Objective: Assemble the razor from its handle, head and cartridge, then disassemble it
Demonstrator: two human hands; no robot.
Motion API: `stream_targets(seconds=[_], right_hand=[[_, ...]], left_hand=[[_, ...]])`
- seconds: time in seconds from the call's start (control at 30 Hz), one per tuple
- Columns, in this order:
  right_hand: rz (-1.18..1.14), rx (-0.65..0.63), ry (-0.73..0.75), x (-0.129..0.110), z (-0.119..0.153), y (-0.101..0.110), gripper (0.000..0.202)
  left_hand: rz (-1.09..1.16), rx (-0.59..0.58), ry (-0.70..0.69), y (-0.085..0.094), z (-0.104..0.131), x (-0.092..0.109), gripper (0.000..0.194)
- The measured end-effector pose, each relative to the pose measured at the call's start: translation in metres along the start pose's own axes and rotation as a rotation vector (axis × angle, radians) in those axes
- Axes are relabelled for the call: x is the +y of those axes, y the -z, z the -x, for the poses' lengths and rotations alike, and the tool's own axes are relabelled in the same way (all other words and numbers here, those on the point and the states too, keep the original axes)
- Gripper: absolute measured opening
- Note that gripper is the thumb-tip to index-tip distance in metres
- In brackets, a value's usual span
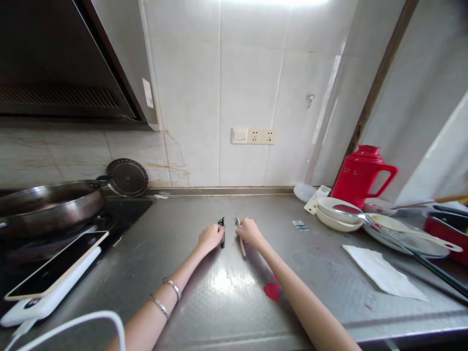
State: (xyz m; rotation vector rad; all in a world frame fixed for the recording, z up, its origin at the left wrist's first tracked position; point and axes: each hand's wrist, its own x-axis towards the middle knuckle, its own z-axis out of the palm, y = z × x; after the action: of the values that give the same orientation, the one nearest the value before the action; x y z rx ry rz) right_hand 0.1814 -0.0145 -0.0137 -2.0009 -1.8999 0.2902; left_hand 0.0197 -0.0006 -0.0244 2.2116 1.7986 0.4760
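Over the middle of the steel counter (175,292), my left hand (211,237) is closed on a slim black stick-like thing (223,241). A little to its right, my right hand (249,231) pinches a slim pale pinkish stick (242,248) with a darker, metallic-looking upper end. Both sticks point away from me, roughly side by side and apart. Their exact kind is too small to make out, and fingers cover part of each. Near my right forearm lies a small red piece (271,290), partly hidden by the arm.
At left are a cooktop with a steel pan (54,207), a phone (58,265) and a white power bank (54,287) with cable. At right stand a red thermos (360,178), stacked bowls (334,222), plates with utensils and a white napkin (383,273). A small packet (300,225) lies nearer.
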Motion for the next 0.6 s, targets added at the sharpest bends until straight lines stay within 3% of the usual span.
stream_targets(seconds=[0.6], right_hand=[[0.079, -0.025, 0.001, -0.012, 0.000, -0.008, 0.028]], left_hand=[[-0.058, 0.033, 0.029, -0.002, 0.008, 0.006, 0.034]])
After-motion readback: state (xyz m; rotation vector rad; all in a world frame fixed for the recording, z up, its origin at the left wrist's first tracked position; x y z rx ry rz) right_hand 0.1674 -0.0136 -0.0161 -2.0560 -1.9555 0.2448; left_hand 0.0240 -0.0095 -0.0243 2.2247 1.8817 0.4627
